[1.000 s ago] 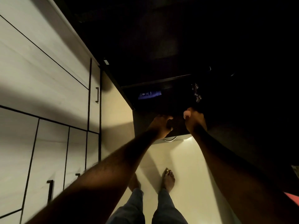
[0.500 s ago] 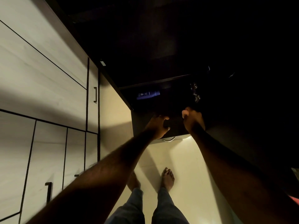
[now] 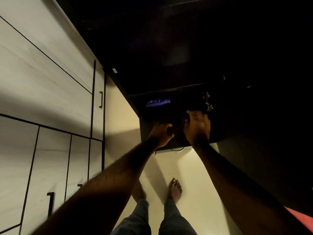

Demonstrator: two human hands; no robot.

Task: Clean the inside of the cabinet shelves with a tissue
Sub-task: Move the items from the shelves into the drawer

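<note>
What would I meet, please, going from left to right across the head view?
In order: pale cabinet doors → black door handle → left hand → right hand → dark cabinet interior.

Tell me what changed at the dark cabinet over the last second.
The right hand went from a curled fist to straighter fingers, reaching slightly further into the cabinet. The left hand stayed curled at the cabinet's lower front; what it holds is too dark to tell. The blue bottle inside and the feet did not move. No tissue shows.
</note>
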